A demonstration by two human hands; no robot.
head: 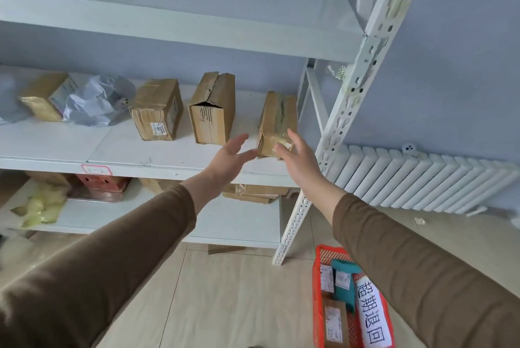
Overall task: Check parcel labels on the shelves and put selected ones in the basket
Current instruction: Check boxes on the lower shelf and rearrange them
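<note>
A narrow taped cardboard parcel (277,120) stands at the right end of the middle shelf (118,148). My right hand (298,160) touches its near right corner, thumb on the front face, fingers relaxed. My left hand (229,158) is open just left of that parcel, fingertips near its lower left corner and apart from it. Two more brown boxes (156,110) (212,107) stand to the left. On the floor at the lower right sits the orange basket (318,291), holding several small parcels and a white paper sign.
A grey plastic mailer (95,104) and a yellowish parcel (42,97) lie at the shelf's left. The white slotted upright (342,111) runs just right of my right hand. More parcels fill the lower shelf (157,221). A white radiator (422,179) lines the wall.
</note>
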